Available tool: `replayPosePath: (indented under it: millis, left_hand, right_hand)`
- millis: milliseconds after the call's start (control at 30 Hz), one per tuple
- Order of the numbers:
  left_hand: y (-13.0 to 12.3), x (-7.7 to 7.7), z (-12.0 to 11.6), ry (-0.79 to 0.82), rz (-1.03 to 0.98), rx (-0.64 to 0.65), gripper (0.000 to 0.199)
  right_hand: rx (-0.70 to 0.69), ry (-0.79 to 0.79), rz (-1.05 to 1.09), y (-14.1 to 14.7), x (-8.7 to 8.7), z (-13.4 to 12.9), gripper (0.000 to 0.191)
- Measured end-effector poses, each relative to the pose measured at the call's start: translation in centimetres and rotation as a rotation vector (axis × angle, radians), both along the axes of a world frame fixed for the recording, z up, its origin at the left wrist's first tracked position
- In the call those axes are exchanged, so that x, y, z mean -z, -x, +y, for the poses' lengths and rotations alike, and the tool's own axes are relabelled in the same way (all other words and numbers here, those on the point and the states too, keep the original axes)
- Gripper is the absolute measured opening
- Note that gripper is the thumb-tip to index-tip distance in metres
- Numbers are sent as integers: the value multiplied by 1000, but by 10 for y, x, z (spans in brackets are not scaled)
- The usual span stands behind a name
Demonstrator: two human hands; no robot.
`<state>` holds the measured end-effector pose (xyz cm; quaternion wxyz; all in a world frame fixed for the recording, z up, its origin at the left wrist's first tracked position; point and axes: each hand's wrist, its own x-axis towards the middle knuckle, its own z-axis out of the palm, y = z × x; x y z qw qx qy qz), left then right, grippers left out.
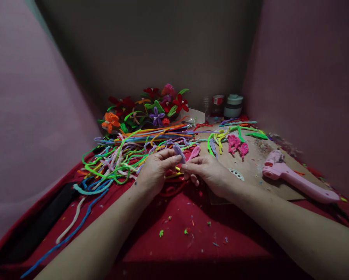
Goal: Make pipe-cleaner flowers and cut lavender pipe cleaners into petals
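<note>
My left hand [153,167] is closed in a pinch on a fuzzy purple pipe-cleaner petal [179,153], which stands up from the fingertips. Close beside it, my right hand [215,173] has its fingers pinched together, and a pink pipe-cleaner petal [195,152] rises from them. The fingers hide the lower ends of both petals, so I cannot tell whether they are joined. Loose pipe cleaners [121,157] in many colours lie tangled behind and left of my left hand.
On the right, a pink glue gun [297,181] lies on a cardboard sheet [250,190] with pink pipe-cleaner shapes [237,145]. Pipe-cleaner flowers [156,116] stand at the back, left of a lidded cup [233,106]. Scraps dot the red cloth [177,241]; a black object [42,223] lies left.
</note>
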<state>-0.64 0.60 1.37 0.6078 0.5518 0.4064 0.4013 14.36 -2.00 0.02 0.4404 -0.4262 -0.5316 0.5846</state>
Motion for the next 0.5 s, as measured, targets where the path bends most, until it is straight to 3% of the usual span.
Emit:
replayPosePath:
  millis: [167, 333, 500]
  left_hand:
    - [2, -2, -3, 45, 39, 84, 19]
    - [-3, 0, -3, 41, -35, -34, 17]
    - [-9, 2, -4, 55, -126, -12, 19]
  right_hand:
    - [-25, 47, 62, 0, 1, 0, 24]
    - [-44, 46, 267, 2, 4, 0, 19]
    - [-72, 26, 304, 0, 5, 1, 18]
